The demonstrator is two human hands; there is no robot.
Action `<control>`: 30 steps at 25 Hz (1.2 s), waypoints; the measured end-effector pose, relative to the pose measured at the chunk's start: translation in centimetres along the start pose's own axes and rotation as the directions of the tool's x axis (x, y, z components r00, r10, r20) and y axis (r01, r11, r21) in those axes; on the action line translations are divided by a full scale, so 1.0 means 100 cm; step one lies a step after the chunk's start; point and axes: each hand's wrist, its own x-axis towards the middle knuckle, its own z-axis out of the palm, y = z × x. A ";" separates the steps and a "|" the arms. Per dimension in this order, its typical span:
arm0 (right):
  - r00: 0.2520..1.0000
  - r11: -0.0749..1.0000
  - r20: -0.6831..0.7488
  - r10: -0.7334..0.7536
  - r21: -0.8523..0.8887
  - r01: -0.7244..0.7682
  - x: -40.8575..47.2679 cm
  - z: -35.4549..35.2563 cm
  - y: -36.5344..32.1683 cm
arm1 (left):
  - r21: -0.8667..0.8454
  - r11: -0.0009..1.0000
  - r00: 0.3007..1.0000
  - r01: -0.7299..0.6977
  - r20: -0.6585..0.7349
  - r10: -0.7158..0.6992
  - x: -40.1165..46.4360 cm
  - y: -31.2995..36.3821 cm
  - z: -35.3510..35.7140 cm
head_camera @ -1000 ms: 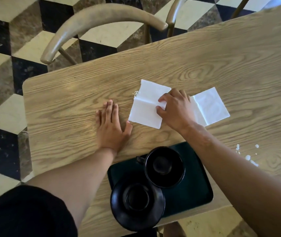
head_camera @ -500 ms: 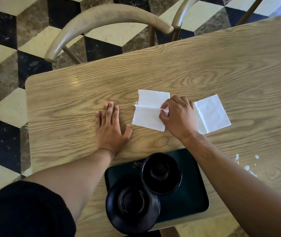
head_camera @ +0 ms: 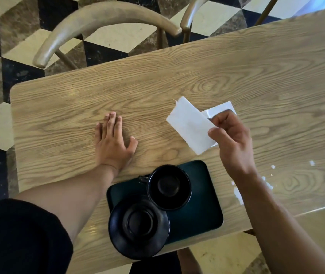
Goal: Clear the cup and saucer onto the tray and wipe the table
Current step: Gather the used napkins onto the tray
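A black cup [head_camera: 169,187] and a black saucer [head_camera: 138,228] sit side by side on a dark tray [head_camera: 201,210] at the near edge of the wooden table [head_camera: 236,72]. My right hand [head_camera: 230,143] pinches a folded white napkin [head_camera: 191,125] by its right end and holds it lifted above the table. A second white napkin [head_camera: 219,109] lies flat just behind that hand. My left hand [head_camera: 114,143] rests flat on the table, fingers straight, left of the tray. White spilled drops [head_camera: 237,193] mark the table to the right of the tray.
A curved wooden chair back [head_camera: 102,18] stands beyond the table's far edge, with a second chair [head_camera: 189,14] beside it. The floor around is black, cream and brown tile. The saucer overhangs the tray's near left corner.
My right hand has picked the folded napkin off the table and moved right with it, uncovering the other napkin. My left hand has stayed flat in place.
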 end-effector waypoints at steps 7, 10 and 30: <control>0.959 0.952 0.009 0.282 0.124 -0.281 -0.087 -0.056 0.033 | -0.008 1.000 1.000 0.004 -0.023 -0.005 0.000 0.000 0.002; 0.936 0.936 0.093 0.340 0.066 -0.346 -0.122 -0.071 0.047 | -0.017 1.000 0.999 0.012 -0.029 -0.012 0.001 -0.001 0.003; 0.969 0.701 0.086 0.233 -0.705 -0.106 -0.133 -0.037 0.075 | -0.040 0.999 0.997 0.015 -0.074 -0.018 0.003 -0.001 0.006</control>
